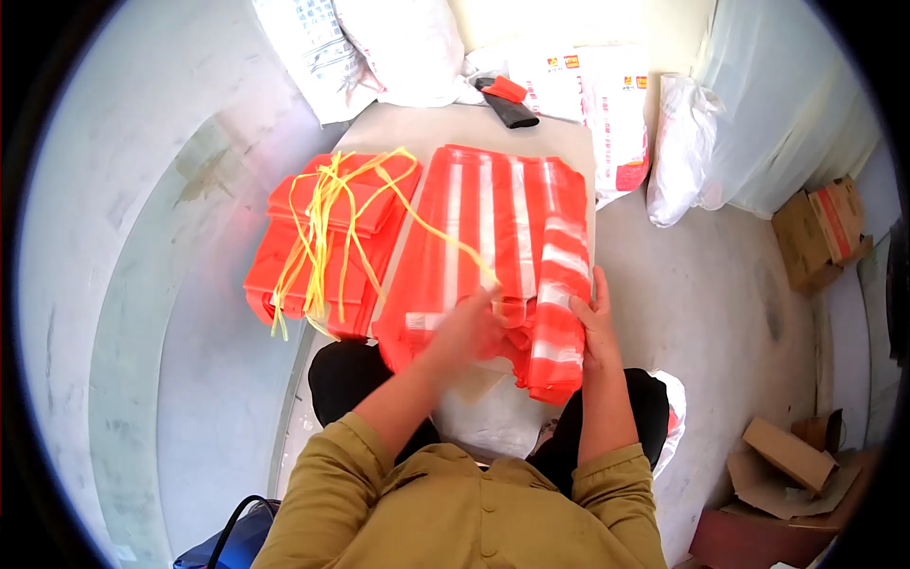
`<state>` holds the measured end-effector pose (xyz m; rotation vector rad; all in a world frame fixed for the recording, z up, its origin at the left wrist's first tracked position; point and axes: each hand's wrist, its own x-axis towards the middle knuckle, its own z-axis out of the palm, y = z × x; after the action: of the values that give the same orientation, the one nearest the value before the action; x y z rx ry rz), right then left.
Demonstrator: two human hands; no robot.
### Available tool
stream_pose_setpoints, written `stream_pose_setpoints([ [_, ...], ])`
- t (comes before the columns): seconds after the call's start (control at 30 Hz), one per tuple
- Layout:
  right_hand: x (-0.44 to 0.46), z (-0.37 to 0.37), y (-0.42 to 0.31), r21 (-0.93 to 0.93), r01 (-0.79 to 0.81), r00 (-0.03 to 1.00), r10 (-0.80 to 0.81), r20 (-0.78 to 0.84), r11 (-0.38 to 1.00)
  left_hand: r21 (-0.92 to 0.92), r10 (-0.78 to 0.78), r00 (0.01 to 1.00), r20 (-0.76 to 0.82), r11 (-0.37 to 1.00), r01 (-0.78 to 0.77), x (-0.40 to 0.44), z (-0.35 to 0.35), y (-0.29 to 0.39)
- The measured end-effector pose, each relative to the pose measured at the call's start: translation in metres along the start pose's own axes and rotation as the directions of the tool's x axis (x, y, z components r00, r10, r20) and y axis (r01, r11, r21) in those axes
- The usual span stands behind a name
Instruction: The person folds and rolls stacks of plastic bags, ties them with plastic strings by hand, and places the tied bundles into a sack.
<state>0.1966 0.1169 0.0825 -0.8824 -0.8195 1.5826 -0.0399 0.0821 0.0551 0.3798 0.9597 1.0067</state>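
Note:
Red plastic bags with white stripes (pixel 469 204) lie spread on a low table, their right side gathered into a long roll (pixel 561 303). My right hand (pixel 599 327) rests against the right side of this roll, thumb on it and fingers apart. Blurred by motion, my left hand (pixel 471 327) is over the lower part of the striped bags; one end of a yellow string (pixel 455 242) reaches its fingertips, which are pinched on it. On the left, a stack of folded red bags (pixel 275 256) carries a loose bundle of yellow strings (pixel 327 213).
A black and red object (pixel 512 114) lies at the table's far edge. White sacks (pixel 408 47) stand behind, with another white sack (pixel 682 147) to the right. Cardboard boxes (pixel 820 232) are on the right, with opened cardboard (pixel 791 469) at lower right. A dark blue bag (pixel 227 541) is at lower left.

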Motion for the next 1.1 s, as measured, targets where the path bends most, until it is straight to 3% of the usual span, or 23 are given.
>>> stream_pose_setpoints([
  [0.07, -0.003, -0.002, -0.010, 0.009, 0.048, 0.999, -0.048, -0.019, 0.999, -0.104, 0.020, 0.968, 0.249, 0.995, 0.006, 0.024, 0.008, -0.049],
  [0.17, -0.013, 0.005, -0.032, 0.028, 0.053, 0.997, -0.051, -0.054, 0.998, -0.175, -0.076, 0.913, 0.400, 0.972, 0.158, -0.003, 0.063, -0.054],
  [0.3, -0.003, -0.007, -0.022, -0.011, 0.089, 0.995, -0.089, -0.038, 0.996, -0.114, -0.198, 0.948, 0.251, 0.966, 0.232, -0.014, 0.070, -0.050],
  [0.4, 0.004, -0.007, -0.004, -0.065, 0.086, 0.995, -0.089, -0.040, 0.994, -0.188, -0.179, 0.948, 0.265, 0.954, 0.233, -0.019, 0.047, -0.030],
  [0.43, 0.008, -0.007, 0.005, -0.098, 0.083, 0.996, -0.086, -0.035, 0.992, 0.058, -0.036, 0.959, 0.281, 0.998, 0.020, -0.003, 0.012, -0.038],
  [0.47, 0.012, -0.006, 0.016, -0.132, 0.079, 0.996, -0.083, -0.031, 0.988, 0.291, 0.097, 0.937, 0.335, 0.935, -0.201, 0.030, -0.042, -0.058],
  [0.53, 0.012, 0.009, 0.025, -0.104, 0.035, 0.999, -0.038, -0.029, 0.994, 0.441, 0.161, 0.935, 0.317, 0.847, -0.296, 0.033, -0.054, -0.055],
  [0.6, 0.013, 0.016, 0.041, -0.201, 0.058, 0.998, -0.063, -0.018, 0.978, 0.308, 0.037, 0.993, 0.116, 0.949, -0.071, -0.012, 0.000, -0.006],
  [0.7, 0.018, 0.021, 0.062, -0.313, 0.163, 0.986, -0.163, 0.026, 0.936, 0.539, 0.137, 0.990, 0.029, 0.832, -0.131, -0.015, 0.003, 0.001],
  [0.77, 0.017, 0.025, 0.063, -0.299, 0.212, 0.977, -0.207, 0.049, 0.930, 0.541, 0.191, 0.981, 0.040, 0.821, -0.182, -0.004, -0.006, -0.006],
  [0.87, 0.010, 0.021, 0.028, -0.680, 0.143, 0.989, -0.127, 0.074, 0.719, 0.525, 0.191, 0.981, 0.017, 0.834, -0.171, 0.002, -0.005, -0.010],
  [0.97, 0.015, 0.010, 0.013, -0.957, 0.064, 0.981, -0.194, 0.009, 0.284, 0.494, 0.150, 0.988, 0.027, 0.858, -0.143, 0.005, -0.004, -0.015],
  [1.07, 0.020, -0.020, 0.036, -0.939, 0.281, 0.858, -0.386, 0.338, -0.198, 0.515, 0.168, 0.982, 0.087, 0.836, -0.189, 0.007, -0.006, -0.021],
  [1.1, 0.019, -0.021, 0.035, -0.939, 0.264, 0.862, -0.382, 0.332, -0.220, 0.530, 0.187, 0.976, 0.109, 0.820, -0.217, 0.007, -0.007, -0.022],
])
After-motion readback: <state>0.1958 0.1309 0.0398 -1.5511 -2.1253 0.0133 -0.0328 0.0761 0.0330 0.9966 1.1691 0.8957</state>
